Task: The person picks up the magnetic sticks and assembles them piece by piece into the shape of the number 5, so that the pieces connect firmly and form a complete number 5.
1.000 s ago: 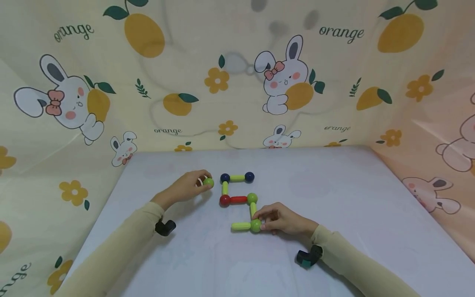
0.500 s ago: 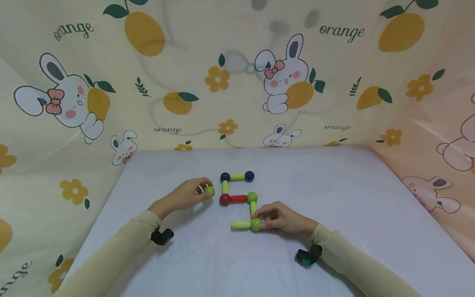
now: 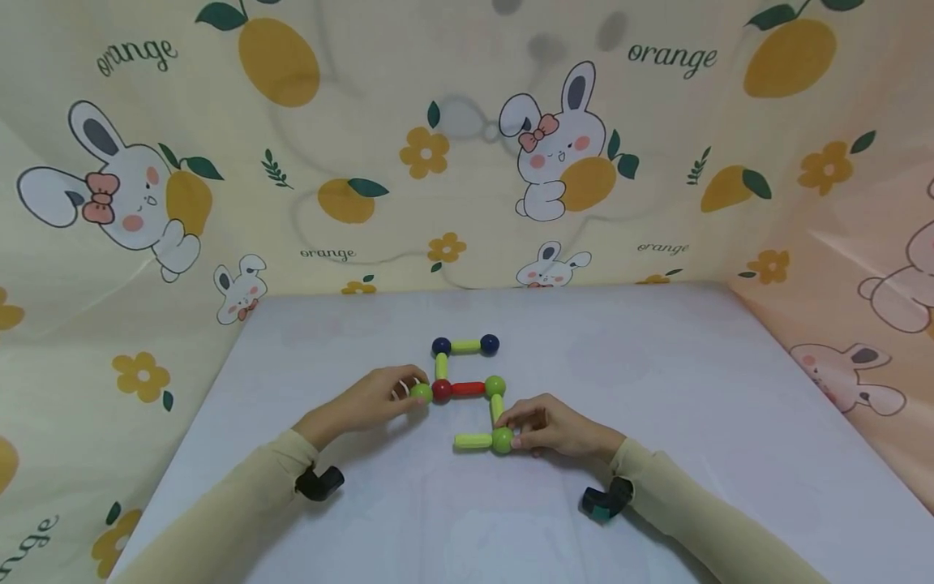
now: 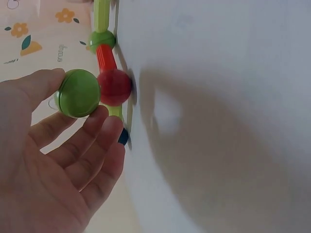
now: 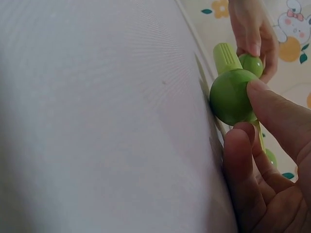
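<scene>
My left hand pinches a loose green ball between thumb and fingers, close beside the red ball; whether the two touch is unclear. With thumb and fingers, my right hand holds the green corner ball of a zigzag chain of toy building rods and balls on the table. From that corner, a light green rod points left with a free end. Another green rod climbs to a second green ball. A red rod links that one to the red ball.
Beyond the red ball, a green rod leads to a dark blue ball, and another rod to a second dark blue ball. The white table backs onto a rabbit-and-orange printed cloth.
My left hand has come toward me and slightly right with the green ball, from beside the near dark blue ball to beside the red one. The right hand and chain stay put.
</scene>
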The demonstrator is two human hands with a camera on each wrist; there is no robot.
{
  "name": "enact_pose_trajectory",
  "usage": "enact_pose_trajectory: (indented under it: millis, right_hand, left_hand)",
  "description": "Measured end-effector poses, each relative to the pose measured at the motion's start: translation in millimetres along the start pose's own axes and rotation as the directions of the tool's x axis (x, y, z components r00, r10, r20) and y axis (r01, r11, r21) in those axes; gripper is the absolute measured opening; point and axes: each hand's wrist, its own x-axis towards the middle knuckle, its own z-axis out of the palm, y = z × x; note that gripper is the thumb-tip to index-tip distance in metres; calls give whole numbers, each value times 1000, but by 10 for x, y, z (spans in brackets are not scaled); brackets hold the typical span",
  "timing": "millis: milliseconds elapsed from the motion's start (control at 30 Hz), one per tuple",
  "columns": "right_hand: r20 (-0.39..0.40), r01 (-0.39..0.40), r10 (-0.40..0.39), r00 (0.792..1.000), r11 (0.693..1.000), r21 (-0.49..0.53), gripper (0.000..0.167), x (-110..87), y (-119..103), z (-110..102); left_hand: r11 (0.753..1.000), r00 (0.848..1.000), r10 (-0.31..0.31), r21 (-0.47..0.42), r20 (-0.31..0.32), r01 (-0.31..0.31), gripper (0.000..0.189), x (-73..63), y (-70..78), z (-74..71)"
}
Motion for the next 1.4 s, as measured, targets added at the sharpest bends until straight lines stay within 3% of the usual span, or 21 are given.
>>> enact_pose_trajectory:
  millis: [500, 900, 1400]
  right_hand:
    - [-4, -12, 12, 1000, 1000, 14, 32, 0, -23, 5]
    - [6, -13, 13, 1000, 1000, 23, 32, 3, -4, -7]
    - [7, -18, 17, 1000, 1000, 11, 32, 15, 7, -7]
  left_hand:
    - [999, 997, 32, -10, 69, -32, 32, -26, 103, 174]
    - [1000, 994, 8, 14, 112, -9, 29, -58, 175, 282]
    - [996, 988, 34, 80, 154, -46, 28, -61, 218, 376]
